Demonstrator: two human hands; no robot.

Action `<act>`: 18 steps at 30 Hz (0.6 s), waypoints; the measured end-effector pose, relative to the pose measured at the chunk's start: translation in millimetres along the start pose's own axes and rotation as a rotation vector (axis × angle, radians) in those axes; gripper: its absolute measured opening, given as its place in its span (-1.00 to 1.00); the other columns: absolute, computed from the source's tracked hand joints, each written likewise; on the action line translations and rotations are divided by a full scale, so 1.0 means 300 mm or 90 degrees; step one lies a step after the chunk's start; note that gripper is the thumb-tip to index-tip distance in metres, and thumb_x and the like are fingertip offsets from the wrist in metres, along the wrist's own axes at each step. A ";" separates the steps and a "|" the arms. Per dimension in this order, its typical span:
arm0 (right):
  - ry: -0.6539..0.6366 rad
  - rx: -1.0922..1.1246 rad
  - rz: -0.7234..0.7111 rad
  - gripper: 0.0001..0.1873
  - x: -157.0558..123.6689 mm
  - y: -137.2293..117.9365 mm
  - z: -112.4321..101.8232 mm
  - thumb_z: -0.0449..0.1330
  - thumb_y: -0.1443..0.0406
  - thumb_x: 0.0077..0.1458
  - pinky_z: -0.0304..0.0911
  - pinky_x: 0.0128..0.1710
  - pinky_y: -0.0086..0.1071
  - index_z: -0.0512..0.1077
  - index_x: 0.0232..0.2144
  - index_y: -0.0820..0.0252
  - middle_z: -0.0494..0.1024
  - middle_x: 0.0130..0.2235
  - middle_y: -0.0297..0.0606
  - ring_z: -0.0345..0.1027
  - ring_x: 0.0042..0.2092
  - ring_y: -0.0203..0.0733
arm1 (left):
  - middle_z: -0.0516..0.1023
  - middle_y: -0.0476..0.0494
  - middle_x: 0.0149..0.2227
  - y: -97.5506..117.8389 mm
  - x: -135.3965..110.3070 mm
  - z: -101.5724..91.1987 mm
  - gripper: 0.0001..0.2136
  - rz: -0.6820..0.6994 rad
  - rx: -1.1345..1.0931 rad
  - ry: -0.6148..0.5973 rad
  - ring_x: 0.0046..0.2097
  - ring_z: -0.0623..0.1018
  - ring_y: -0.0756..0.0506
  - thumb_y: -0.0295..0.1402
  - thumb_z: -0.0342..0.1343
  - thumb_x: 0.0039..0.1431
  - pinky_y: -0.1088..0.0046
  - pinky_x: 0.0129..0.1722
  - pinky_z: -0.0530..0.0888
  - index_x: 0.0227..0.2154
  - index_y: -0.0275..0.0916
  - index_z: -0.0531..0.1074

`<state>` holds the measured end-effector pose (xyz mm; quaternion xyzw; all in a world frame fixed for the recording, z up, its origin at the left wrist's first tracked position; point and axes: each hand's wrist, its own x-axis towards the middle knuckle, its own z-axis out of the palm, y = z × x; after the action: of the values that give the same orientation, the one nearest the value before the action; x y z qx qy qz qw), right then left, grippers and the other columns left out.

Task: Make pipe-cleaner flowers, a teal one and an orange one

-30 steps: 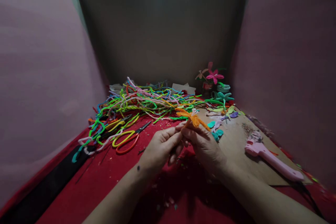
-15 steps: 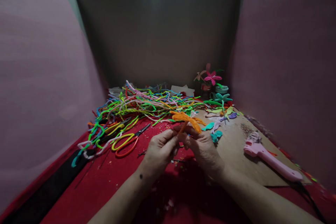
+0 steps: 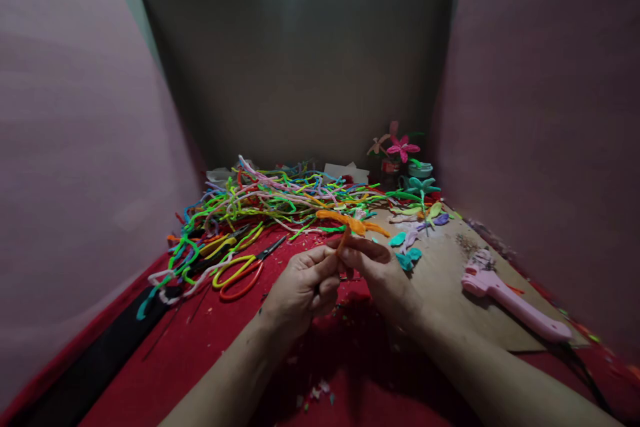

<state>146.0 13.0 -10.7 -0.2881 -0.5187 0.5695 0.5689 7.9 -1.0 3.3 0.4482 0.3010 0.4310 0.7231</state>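
Note:
Both hands meet above the red cloth, pinching the stem of an orange pipe-cleaner flower point(image 3: 356, 224). My left hand point(image 3: 306, 285) has its fingers curled, thumb and forefinger closed at the stem. From the other side, my right hand point(image 3: 386, 275) grips the same stem just below the petals. The flower's long fuzzy petals spread out above my fingertips, away from me. My fingers hide the lower part of the stem. Teal petal pieces point(image 3: 409, 259) lie on the board just beyond my right hand.
A heap of coloured pipe cleaners point(image 3: 270, 193) spreads across the back. Scissors point(image 3: 241, 276) with yellow and red handles lie at left. A pink glue gun point(image 3: 520, 307) rests on the cardboard point(image 3: 445, 307) at right. Finished flowers point(image 3: 403, 147) stand at the back right.
The orange flower has turned and tipped, so its petals now lie flatter and point more sideways. My fingers have shifted slightly along the stem; both hands stay in nearly the same place.

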 end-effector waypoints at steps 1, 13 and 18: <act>-0.006 0.016 0.010 -0.84 0.002 0.005 -0.002 0.25 0.23 -0.07 0.15 -0.37 -0.41 0.56 -0.39 0.13 0.45 -0.48 -0.35 0.21 -0.41 -0.30 | 0.09 0.19 -0.74 0.001 -0.002 0.000 -0.81 -0.004 -0.013 -0.007 -0.75 -0.06 0.19 -0.25 0.07 0.11 0.70 -0.79 -0.01 -0.48 -0.27 0.32; -0.029 0.106 -0.004 -0.89 0.006 0.014 0.006 0.26 0.25 -0.08 0.16 -0.37 -0.41 0.47 -0.48 0.18 0.39 -0.47 -0.38 0.20 -0.43 -0.33 | 0.24 0.11 -0.69 0.026 -0.005 0.003 -0.79 0.030 0.198 0.043 -0.71 0.12 0.14 -0.20 0.03 0.12 0.64 -0.71 0.13 -0.41 -0.27 0.38; 0.098 -0.001 -0.096 -0.92 0.006 -0.029 0.008 0.24 0.27 -0.07 0.15 -0.41 -0.43 0.50 -0.47 0.17 0.43 -0.49 -0.39 0.20 -0.44 -0.34 | 0.43 -0.06 -0.36 0.035 -0.014 0.000 -0.88 0.426 0.614 0.319 -0.30 0.40 0.00 -0.34 0.06 0.10 0.50 -0.24 0.32 -0.36 -0.26 0.43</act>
<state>146.6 12.6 -1.5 -0.2915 -0.4944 0.5006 0.6481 2.1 -2.3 13.0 0.6786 0.4651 0.5413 0.1738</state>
